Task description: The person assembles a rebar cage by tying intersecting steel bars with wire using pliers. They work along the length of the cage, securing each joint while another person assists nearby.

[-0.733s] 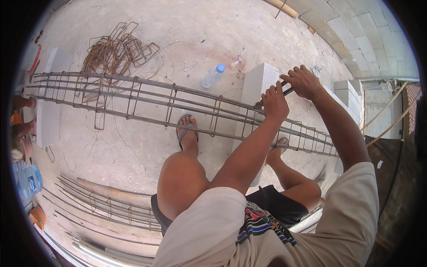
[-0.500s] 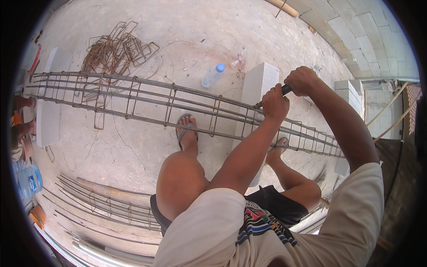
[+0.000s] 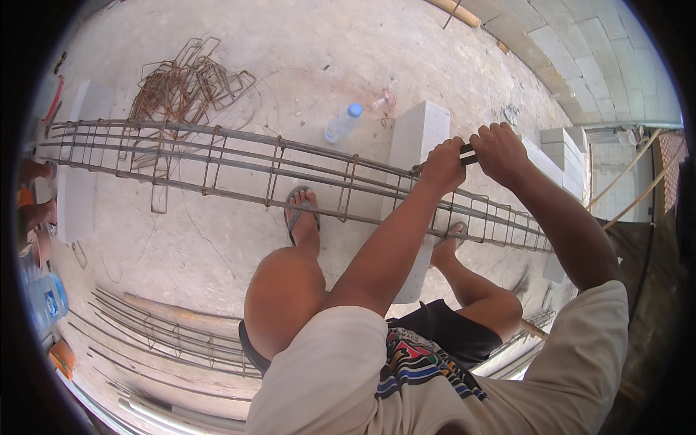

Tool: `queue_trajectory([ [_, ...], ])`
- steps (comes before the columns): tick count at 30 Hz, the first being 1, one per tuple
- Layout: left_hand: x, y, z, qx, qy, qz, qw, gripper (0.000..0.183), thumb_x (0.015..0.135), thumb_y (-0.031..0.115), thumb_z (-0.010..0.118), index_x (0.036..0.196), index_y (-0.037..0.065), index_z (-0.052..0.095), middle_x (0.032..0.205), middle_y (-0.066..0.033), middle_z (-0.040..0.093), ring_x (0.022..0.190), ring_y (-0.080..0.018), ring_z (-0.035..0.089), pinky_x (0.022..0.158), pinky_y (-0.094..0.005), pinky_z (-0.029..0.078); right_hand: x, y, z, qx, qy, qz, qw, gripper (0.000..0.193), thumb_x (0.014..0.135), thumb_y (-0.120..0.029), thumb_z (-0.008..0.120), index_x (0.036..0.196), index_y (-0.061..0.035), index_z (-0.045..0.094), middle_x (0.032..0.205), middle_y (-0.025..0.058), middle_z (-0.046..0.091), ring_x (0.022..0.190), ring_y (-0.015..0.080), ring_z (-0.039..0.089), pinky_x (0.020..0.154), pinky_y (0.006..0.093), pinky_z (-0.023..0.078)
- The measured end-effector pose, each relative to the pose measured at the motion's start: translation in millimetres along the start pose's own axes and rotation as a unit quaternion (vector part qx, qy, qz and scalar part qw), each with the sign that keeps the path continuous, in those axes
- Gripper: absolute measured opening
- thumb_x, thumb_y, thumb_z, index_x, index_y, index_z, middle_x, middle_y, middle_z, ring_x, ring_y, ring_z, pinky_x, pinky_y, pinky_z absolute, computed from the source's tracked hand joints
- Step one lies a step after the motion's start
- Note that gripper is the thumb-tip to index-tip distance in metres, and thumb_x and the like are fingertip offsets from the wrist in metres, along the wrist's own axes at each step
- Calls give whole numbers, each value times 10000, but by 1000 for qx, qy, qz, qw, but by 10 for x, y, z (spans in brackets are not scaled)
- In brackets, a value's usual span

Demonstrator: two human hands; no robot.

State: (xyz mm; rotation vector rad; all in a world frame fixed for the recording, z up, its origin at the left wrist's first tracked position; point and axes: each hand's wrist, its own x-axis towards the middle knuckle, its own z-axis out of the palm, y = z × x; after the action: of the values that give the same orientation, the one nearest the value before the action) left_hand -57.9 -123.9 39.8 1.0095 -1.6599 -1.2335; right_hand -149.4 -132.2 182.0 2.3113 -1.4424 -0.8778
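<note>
Closest in, along the lower edge: wearer's pale shirt (image 3: 319,370) and bent left knee (image 3: 285,293). Beyond the knee, sandalled left foot (image 3: 302,210), flat on the floor beside the rebar cage (image 3: 274,172).

Cage: long axis runs left to right, dipping toward the right; passes over a white block (image 3: 420,134) near the hands and another pale block (image 3: 75,206) at far left.

Left grip (image 3: 442,165): fingers wrapped around a dark tool (image 3: 467,151), above the cage's far upper bar. Right grip (image 3: 502,154): fingers curled over the tool's outer end, no visible gap. Two dark handle lengths show between the fists.

Key relation: tool lies slantwise to the cage, outer end up and right, working end just left of the left grip, at the far bar. Contact there cannot be told. Left grip is nearer the cage; right is farther out. Cage lies below the left grip, extending both ways.

Farther: capped bottle (image 3: 344,123), heap of bent wire ties (image 3: 181,90), block wall (image 3: 580,58).
</note>
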Motion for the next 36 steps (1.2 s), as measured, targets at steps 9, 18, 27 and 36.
queue_trajectory([
  [9, -40, 127, 113, 102, 70, -2, 992, 384, 718, 194, 747, 976, 40, 509, 813, -145, 611, 713, -338, 615, 664, -467, 504, 354, 18, -747, 133, -300, 74, 942, 203, 780, -170, 708, 820, 22, 657, 701, 118, 639, 635, 232, 638, 629, 374, 523],
  [18, -174, 252, 42, 37, 104, 26, 994, 467, 729, 148, 735, 1133, 55, 521, 899, -142, 600, 892, -336, 597, 781, -447, 473, 275, 68, -339, 47, -227, 6, 973, 131, 757, -173, 660, 795, -48, 673, 771, 116, 654, 744, 245, 650, 634, 357, 496],
  [27, -124, 206, 149, 107, 22, 22, 994, 397, 717, 212, 754, 998, 70, 514, 800, -131, 604, 759, -322, 627, 648, -447, 480, 142, 31, -540, 122, -367, 38, 921, 430, 743, -419, 725, 899, -23, 658, 832, 123, 669, 819, 238, 663, 699, 398, 526],
  [36, -176, 107, 99, 20, 116, 58, 991, 380, 724, 91, 688, 1055, 34, 509, 877, -160, 589, 847, -357, 576, 791, -476, 439, 127, -37, -414, 57, -233, -23, 971, 127, 771, -160, 636, 785, -37, 665, 755, 138, 644, 711, 253, 653, 617, 356, 492],
])
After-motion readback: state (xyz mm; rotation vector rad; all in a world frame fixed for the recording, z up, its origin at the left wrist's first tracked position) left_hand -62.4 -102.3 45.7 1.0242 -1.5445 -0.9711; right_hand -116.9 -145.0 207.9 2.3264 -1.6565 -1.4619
